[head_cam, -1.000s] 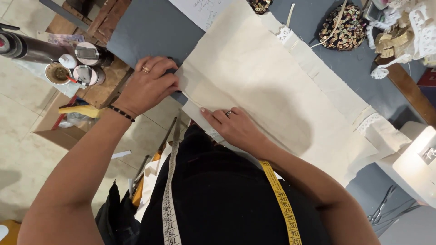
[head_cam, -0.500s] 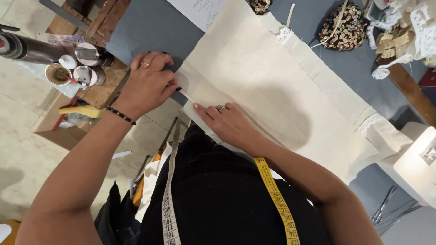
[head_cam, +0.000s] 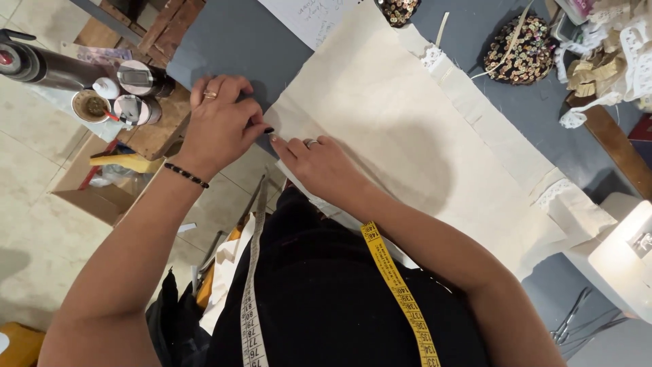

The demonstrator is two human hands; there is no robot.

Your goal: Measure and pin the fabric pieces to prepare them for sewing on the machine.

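Observation:
A large piece of cream fabric (head_cam: 407, 115) lies spread on the grey table (head_cam: 224, 41). My left hand (head_cam: 221, 122), with a ring and a black bead bracelet, is at the fabric's near left corner, and its fingertips pinch the edge there. My right hand (head_cam: 319, 166), also ringed, lies flat on the fabric just beside it. Its index finger points at the same corner and almost touches my left fingertips. A narrower cream strip with lace ends (head_cam: 502, 146) lies along the fabric's right side.
A yellow and white tape measure (head_cam: 397, 285) hangs round my neck. A sequined pouch (head_cam: 519, 51) and lace trims (head_cam: 611, 61) sit at the back right. A white sewing machine (head_cam: 625, 265) and scissors (head_cam: 570, 323) are at the right. Bottles and cups (head_cam: 129, 95) stand on a wooden stand at the left.
My right hand has slid left along the fabric's near edge towards the corner. My left hand has stayed at the corner, and its fingers have closed on the edge.

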